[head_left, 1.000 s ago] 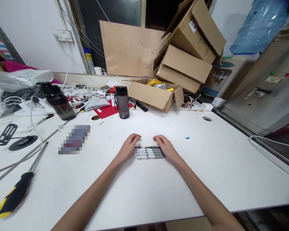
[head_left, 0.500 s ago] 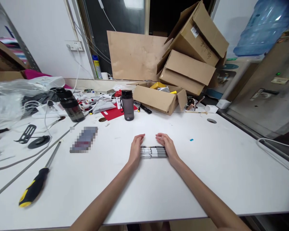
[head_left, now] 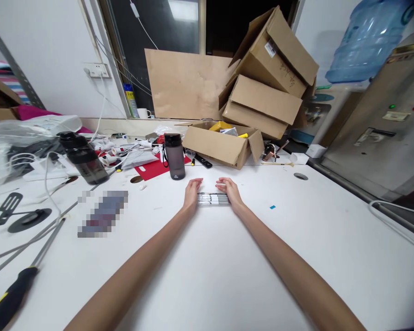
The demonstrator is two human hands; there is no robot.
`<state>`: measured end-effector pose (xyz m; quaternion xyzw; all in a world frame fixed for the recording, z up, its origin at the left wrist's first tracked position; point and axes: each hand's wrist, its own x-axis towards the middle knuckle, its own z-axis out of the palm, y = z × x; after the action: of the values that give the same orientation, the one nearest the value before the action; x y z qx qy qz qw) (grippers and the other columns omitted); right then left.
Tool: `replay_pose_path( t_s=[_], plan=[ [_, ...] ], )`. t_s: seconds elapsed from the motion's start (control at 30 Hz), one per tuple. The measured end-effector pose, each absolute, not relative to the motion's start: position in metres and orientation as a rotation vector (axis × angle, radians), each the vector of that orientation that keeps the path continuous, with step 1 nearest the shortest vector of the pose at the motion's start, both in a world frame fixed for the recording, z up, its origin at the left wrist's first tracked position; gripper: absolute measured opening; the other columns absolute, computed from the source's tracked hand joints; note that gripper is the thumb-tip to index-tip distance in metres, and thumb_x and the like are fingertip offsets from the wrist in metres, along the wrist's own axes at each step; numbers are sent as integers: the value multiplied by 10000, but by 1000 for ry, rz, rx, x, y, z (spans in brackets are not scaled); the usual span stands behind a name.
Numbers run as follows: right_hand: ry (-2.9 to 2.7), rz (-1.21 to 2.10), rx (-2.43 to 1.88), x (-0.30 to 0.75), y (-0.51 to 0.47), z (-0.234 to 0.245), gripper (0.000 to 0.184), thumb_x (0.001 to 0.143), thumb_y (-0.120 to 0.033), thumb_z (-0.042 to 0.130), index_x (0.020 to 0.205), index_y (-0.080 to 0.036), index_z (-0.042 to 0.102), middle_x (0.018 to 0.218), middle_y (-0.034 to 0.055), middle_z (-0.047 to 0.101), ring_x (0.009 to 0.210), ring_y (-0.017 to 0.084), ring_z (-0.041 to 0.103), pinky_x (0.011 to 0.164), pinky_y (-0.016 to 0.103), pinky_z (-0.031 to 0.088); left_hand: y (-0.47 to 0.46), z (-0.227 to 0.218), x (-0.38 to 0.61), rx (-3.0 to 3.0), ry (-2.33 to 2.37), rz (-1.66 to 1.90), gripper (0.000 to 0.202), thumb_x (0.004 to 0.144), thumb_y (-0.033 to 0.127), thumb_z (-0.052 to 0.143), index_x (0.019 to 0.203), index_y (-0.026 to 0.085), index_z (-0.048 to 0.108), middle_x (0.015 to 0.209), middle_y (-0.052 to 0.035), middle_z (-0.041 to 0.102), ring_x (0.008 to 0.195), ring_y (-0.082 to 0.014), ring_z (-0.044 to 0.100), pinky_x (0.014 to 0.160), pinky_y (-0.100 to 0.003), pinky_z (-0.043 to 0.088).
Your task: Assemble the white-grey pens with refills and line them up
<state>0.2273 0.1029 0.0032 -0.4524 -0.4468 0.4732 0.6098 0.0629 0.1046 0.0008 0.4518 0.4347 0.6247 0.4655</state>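
Note:
Several pens lie side by side in a flat row on the white table, with clear, white and grey sections and darker edges. My left hand is against their left ends, palm turned inward and fingers curving forward past the row. At the opposite ends, my right hand mirrors it, so the row is held between both palms. The ends of the pens are hidden by the hands. Just beyond my left hand stands a dark grey water bottle.
A large screwdriver and a blurred-out flat object lie to the left. An open cardboard box sits at the back, below stacked boxes. A second bottle leans among cables. A small blue scrap lies right.
Both hands and the row of pens have slid forward, away from me, across the table. My arms are stretched further out, and the camera view has shifted.

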Motion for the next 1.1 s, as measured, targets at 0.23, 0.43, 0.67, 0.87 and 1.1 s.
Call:
replay_pose_path(
  t_s=[0.23,0.43,0.67,0.87,1.1],
  plan=[
    [-1138,1052,-1077,229,119,-11,282,906,-464,512,909,-209,635,841,60,724,822,190,704,858,351,570,121,-9,60,1269,1124,1449,211,891,260,475,965,187,658,1240,-106,717,1231,-214,633,1098,-384,460],
    [-1252,1024,-1072,233,121,-15,330,911,-505,522,920,-198,642,832,40,716,796,173,687,862,347,544,122,-16,52,1391,1181,1389,197,893,286,518,947,209,691,1183,-81,736,1187,-234,635,1075,-405,458],
    [-1317,981,-1089,234,118,-14,375,943,-529,466,981,-205,651,888,45,744,870,174,695,898,337,521,121,-14,50,1472,1220,1358,231,893,283,499,956,212,709,1188,-81,734,1184,-234,626,1100,-412,424],
    [-1305,890,-1144,247,106,-6,368,936,-489,430,1004,-212,663,945,60,761,959,206,690,937,368,484,113,-6,37,1515,1261,1354,225,861,279,501,941,211,700,1175,-89,742,1160,-247,635,1070,-406,441],
    [-1304,779,-1218,272,50,-6,292,828,-415,497,959,-205,653,863,49,712,814,216,626,821,353,478,72,-1,4,1620,1365,1296,131,821,252,503,894,219,606,973,-60,721,952,-239,659,911,-383,477]
  ],
)
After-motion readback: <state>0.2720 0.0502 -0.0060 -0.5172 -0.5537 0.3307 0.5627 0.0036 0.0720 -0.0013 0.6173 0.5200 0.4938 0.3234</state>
